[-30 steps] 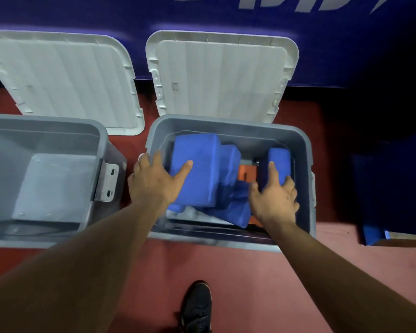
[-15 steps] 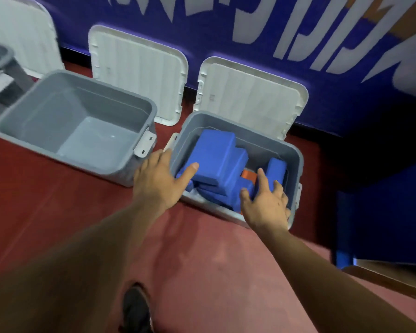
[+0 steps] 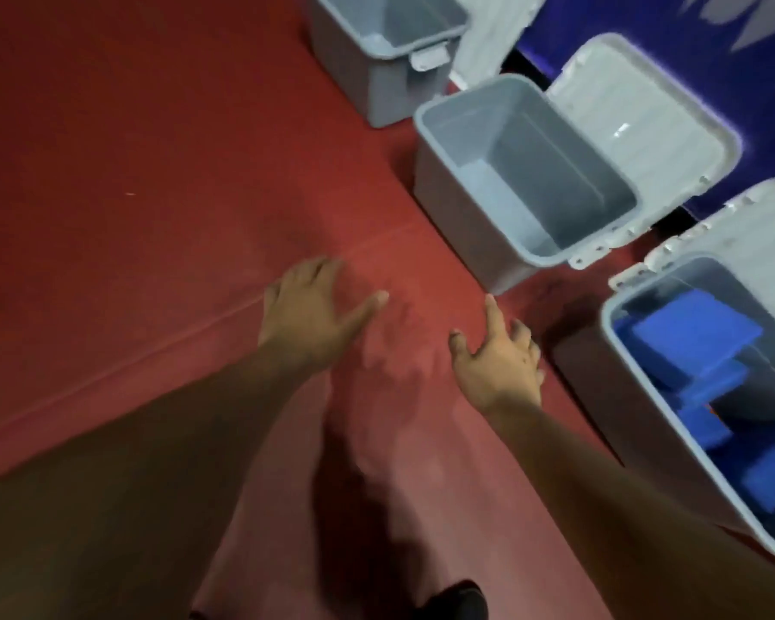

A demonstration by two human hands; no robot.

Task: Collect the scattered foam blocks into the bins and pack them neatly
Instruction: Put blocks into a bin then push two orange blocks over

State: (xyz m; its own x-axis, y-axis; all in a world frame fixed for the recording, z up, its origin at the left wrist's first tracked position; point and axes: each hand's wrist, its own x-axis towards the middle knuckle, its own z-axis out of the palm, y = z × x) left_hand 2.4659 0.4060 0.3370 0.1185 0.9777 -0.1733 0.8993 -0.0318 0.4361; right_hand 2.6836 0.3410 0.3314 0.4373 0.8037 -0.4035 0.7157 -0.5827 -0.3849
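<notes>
Foam blocks (image 3: 690, 337) flat in bin (image 3: 725, 277), lengthwise | left hand (image 3: 305, 308) spread, empty | right hand (image 3: 497, 364) spread, empty

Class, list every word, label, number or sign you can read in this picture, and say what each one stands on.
Blue banner: white lettering, cut off at the frame edge and blurred; unreadable.
Grey bins and lids: no text visible.

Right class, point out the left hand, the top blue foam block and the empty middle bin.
left hand (image 3: 305, 315): head view, back of the hand.
top blue foam block (image 3: 685, 333): head view, its upper face.
empty middle bin (image 3: 506, 199): head view, bare inner floor.
</notes>
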